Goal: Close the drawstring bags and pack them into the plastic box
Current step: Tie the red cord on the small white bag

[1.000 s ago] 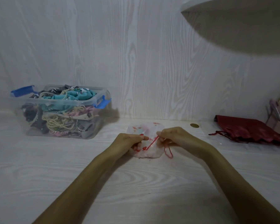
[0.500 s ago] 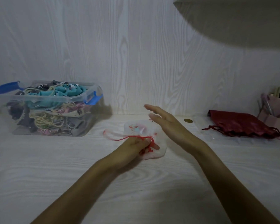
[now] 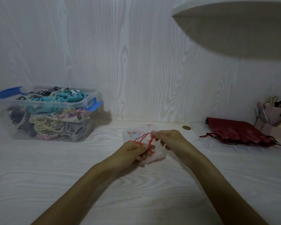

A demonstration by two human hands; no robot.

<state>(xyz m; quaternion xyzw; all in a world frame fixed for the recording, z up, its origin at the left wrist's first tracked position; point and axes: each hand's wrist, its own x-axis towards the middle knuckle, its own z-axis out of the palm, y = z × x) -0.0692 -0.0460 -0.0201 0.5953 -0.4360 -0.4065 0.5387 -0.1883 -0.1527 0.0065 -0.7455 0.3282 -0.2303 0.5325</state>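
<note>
Left hand fingers curled tight, gripping the gathered mouth of a small white pouch plus the red cord where it comes out. Thumb lies over the top of the cord loop. Right hand fingers bent in, pinching the other run of the red cord just above the pouch; the remaining fingers tuck down and touch the pouch fabric. Cord runs in loops between the two hands, hands near each other, not quite touching. Cannot tell whether the pouch mouth is fully drawn shut; hands cover it.

Pouch lies flat on the desk, centre of view, white with small pink and teal prints, far end sticking out past the hands toward the wall.

Plastic box sits at left on the desk against the wall, well apart from the pouch. Clear walls, blue latches, no lid on it, stuffed to the rim with bags in teal, grey, pink, and cream cords.

Dark red bag lies flat at right on the desk, cords trailing, mouth looks loose. Small round coin between pouch and red bag, near the wall. Pink holder with pens at far right edge.
</note>
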